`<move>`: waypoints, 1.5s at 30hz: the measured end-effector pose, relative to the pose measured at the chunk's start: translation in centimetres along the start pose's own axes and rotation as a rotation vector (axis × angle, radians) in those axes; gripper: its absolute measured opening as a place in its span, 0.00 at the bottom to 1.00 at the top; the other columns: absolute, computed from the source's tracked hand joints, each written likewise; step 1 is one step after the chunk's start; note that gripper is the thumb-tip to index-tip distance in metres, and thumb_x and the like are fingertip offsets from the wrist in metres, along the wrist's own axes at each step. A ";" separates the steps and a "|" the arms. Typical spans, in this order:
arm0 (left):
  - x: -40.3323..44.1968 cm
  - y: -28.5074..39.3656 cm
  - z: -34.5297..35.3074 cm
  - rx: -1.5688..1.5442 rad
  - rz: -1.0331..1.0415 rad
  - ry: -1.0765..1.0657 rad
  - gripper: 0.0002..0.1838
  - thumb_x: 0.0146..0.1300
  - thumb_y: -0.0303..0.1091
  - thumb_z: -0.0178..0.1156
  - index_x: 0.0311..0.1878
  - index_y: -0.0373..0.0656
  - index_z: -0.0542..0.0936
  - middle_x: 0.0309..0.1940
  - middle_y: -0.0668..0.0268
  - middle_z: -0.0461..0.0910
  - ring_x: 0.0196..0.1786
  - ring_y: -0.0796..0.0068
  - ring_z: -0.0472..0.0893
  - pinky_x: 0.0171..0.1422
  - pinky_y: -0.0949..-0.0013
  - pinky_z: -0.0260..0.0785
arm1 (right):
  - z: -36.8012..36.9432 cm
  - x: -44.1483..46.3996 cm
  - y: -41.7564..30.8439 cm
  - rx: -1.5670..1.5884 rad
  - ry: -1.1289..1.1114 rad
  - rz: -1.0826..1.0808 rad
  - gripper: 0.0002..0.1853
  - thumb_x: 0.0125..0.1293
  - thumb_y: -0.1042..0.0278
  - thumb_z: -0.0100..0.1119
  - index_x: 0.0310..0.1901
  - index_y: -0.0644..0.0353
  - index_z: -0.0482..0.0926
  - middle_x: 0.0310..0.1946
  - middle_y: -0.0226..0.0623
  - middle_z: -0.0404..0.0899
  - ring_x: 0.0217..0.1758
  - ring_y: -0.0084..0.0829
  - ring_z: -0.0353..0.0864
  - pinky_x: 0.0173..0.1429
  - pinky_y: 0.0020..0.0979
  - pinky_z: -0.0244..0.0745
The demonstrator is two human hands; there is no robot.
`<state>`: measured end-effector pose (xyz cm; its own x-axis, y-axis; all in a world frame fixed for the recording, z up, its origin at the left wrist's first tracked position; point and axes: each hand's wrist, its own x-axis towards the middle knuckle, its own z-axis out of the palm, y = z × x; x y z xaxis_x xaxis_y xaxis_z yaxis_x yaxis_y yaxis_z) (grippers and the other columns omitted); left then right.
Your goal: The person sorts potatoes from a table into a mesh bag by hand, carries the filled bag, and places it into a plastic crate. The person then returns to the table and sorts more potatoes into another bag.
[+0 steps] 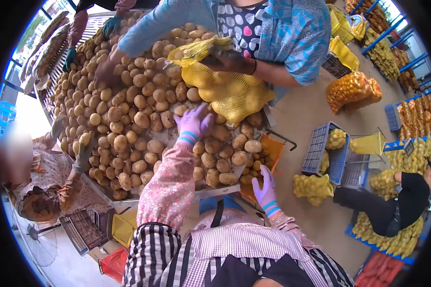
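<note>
Left hand [195, 123], in a purple glove, stretches over the table [210, 193] with its fingers spread; whether the fingertips touch the potatoes [115, 114], I cannot tell. Right hand [265, 189], in a similar glove, is held in the air just beside the near edge of the table, its fingers and thumb apart. The table is broad, with a metal rim, and on most of its surface lies the heap of potatoes, thinner around the left hand. At the far side of the table stands a person in a blue patterned shirt [297, 38], whose dark-gloved hand [225, 60] grips the top of a yellow net bag [239, 93]. This bag, full of potatoes, is over the right part of the table, just beyond the left hand. To the right of the table, well apart from it, is a blue crate [316, 147]. At the near right corner of the table is an open orange sack [273, 149] with potatoes inside. At the left side of the table, the grey-gloved hand [83, 158] of another person [52, 179] holds a single potato [85, 138]
</note>
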<state>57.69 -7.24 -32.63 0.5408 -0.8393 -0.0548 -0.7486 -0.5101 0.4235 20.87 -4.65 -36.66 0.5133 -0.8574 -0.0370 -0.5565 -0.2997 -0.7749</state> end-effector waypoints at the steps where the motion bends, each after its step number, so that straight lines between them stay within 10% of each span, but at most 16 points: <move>1: -1.2 -0.2 0.9 -0.050 0.047 0.002 0.32 0.70 0.63 0.55 0.73 0.64 0.73 0.65 0.60 0.80 0.75 0.55 0.70 0.78 0.23 0.43 | 0.1 0.1 -0.7 0.039 0.041 -0.008 0.33 0.70 0.61 0.65 0.73 0.63 0.68 0.71 0.55 0.70 0.73 0.55 0.70 0.78 0.45 0.66; 12: -14.5 3.7 1.3 -0.490 0.392 0.029 0.34 0.54 0.32 0.70 0.68 0.50 0.77 0.68 0.53 0.74 0.69 0.45 0.73 0.73 0.50 0.66 | 3.2 14.1 -7.2 -0.248 0.000 -0.466 0.25 0.68 0.68 0.62 0.67 0.58 0.75 0.66 0.47 0.74 0.68 0.51 0.74 0.74 0.45 0.69; 20: -19.8 -9.1 -1.8 0.130 -0.263 0.213 0.42 0.60 0.54 0.71 0.77 0.56 0.70 0.79 0.51 0.60 0.80 0.38 0.57 0.83 0.37 0.44 | 2.1 14.3 -5.9 -0.477 -0.110 -0.365 0.23 0.65 0.58 0.67 0.60 0.52 0.79 0.58 0.43 0.78 0.60 0.50 0.78 0.68 0.47 0.73; 25: -19.3 -5.3 -0.8 0.168 -0.211 0.022 0.43 0.60 0.62 0.68 0.79 0.65 0.68 0.82 0.45 0.52 0.82 0.31 0.48 0.82 0.35 0.44 | 0.5 11.7 -3.3 -0.352 -0.047 -0.118 0.29 0.66 0.54 0.69 0.65 0.55 0.75 0.62 0.49 0.76 0.64 0.54 0.76 0.69 0.50 0.70; 33: -14.8 2.0 1.2 0.041 0.143 -0.205 0.41 0.61 0.54 0.69 0.78 0.67 0.67 0.84 0.59 0.52 0.85 0.45 0.49 0.73 0.17 0.51 | 1.1 10.1 -6.4 -0.435 0.063 -0.325 0.31 0.67 0.57 0.68 0.69 0.58 0.73 0.70 0.50 0.71 0.73 0.54 0.68 0.78 0.50 0.62; 38: -11.1 1.1 0.7 -0.275 0.357 0.153 0.40 0.58 0.43 0.72 0.75 0.53 0.70 0.77 0.51 0.64 0.75 0.41 0.66 0.76 0.45 0.63 | -0.2 9.6 -5.4 -0.391 -0.036 -0.270 0.31 0.67 0.59 0.68 0.69 0.60 0.73 0.70 0.50 0.71 0.74 0.53 0.67 0.78 0.49 0.62; 45: 1.3 -10.8 -5.3 0.173 -0.225 0.526 0.44 0.62 0.56 0.69 0.79 0.57 0.65 0.79 0.48 0.59 0.81 0.39 0.56 0.82 0.39 0.51 | -3.2 4.9 -2.1 -0.374 -0.012 -0.152 0.29 0.69 0.62 0.64 0.69 0.61 0.72 0.70 0.51 0.70 0.74 0.53 0.68 0.78 0.48 0.63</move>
<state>68.50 -1.81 -32.44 0.7775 -0.5237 0.3482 -0.6214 -0.7247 0.2978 22.46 -9.52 -33.15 0.6146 -0.7872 0.0511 -0.6719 -0.5563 -0.4889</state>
